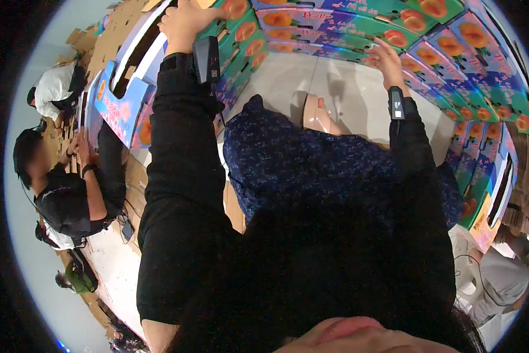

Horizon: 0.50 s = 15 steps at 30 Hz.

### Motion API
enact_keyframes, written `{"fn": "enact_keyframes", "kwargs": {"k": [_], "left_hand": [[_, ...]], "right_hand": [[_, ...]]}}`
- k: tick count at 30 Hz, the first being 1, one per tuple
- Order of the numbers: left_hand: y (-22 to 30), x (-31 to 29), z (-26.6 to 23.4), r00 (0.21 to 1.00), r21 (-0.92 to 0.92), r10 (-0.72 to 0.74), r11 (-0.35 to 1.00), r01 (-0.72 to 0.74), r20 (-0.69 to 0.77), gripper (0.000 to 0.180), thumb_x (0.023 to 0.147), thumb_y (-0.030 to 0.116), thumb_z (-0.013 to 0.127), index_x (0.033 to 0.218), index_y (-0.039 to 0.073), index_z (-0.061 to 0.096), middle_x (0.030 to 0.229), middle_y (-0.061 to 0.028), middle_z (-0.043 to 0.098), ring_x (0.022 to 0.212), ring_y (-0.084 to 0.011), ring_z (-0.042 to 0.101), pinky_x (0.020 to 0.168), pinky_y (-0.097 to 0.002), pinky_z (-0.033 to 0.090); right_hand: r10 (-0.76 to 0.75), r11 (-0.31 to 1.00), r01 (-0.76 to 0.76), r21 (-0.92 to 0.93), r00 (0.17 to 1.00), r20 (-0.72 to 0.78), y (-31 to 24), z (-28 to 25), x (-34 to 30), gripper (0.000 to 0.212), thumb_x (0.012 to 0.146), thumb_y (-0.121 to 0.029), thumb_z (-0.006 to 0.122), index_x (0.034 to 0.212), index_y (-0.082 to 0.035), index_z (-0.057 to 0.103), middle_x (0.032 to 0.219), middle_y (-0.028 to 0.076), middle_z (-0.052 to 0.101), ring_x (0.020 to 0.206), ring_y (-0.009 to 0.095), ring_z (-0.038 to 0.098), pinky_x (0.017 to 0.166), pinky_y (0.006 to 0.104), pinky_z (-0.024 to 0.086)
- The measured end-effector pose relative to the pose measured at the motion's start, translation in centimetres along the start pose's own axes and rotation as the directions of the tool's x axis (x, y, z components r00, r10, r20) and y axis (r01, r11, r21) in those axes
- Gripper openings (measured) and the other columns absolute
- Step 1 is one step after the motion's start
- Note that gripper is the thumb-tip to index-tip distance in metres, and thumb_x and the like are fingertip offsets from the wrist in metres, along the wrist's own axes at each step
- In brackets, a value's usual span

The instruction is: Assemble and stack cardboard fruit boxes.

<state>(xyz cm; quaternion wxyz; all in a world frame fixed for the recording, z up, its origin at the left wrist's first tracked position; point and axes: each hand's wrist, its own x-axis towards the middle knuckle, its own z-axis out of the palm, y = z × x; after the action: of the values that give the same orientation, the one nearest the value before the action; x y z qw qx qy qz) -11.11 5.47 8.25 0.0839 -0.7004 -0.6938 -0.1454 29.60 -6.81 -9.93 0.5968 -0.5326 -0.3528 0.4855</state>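
My left hand (187, 25) lies over the top edge of a stack of fruit cartons (239, 47) at the far left, fingers and thumb spread. Its fingertips reach toward the carton's upper side; how firmly they press cannot be told. Off to the right, my right hand (386, 63) hangs in front of another stack of cartons (335, 36), its fingers loosely apart with nothing visible in them. The cartons are green, blue and pink, printed with orange fruit. Both wrists carry a small black device.
More cartons (473, 53) form a wall at the right, with others (482, 159) nearer me. A blue and pink carton (118, 103) with a handle slot stands left. A person in black (70, 197) works at left; another in grey (502, 282) is at lower right. Pale floor tiles (294, 73) lie between stacks.
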Motion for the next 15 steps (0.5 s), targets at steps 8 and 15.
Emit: {"fn": "enact_keyframes", "kwargs": {"k": [8,15], "left_hand": [[0.7,-0.4,-0.3,0.999,0.014,-0.038,0.999,0.038,0.032,0.113,0.045,0.070,0.072,0.134,0.007,0.044,0.126,-0.0256,0.050,0.117,-0.0393,0.050,0.097,-0.0463,0.038],[0.3,-0.1,-0.2,0.999,0.021,-0.041,0.999,0.041,0.014,0.113,0.045,0.070,0.071,0.134,0.007,0.044,0.127,-0.0253,0.050,0.118,-0.0385,0.049,0.099,-0.0451,0.038]], "right_hand": [[-0.012,1.000,0.011,-0.028,0.999,-0.032,1.6,4.5,1.1,0.077,0.083,-0.022,0.069,0.139,-0.001,0.021,0.109,0.012,0.062,0.098,0.020,0.059,0.080,0.0335,0.046],[-0.102,0.994,0.093,-0.064,0.981,-0.167,2.1,7.0,3.2,0.080,0.072,-0.027,0.080,0.122,0.007,0.029,0.092,0.013,0.064,0.076,0.016,0.062,0.064,0.0279,0.051]]}}
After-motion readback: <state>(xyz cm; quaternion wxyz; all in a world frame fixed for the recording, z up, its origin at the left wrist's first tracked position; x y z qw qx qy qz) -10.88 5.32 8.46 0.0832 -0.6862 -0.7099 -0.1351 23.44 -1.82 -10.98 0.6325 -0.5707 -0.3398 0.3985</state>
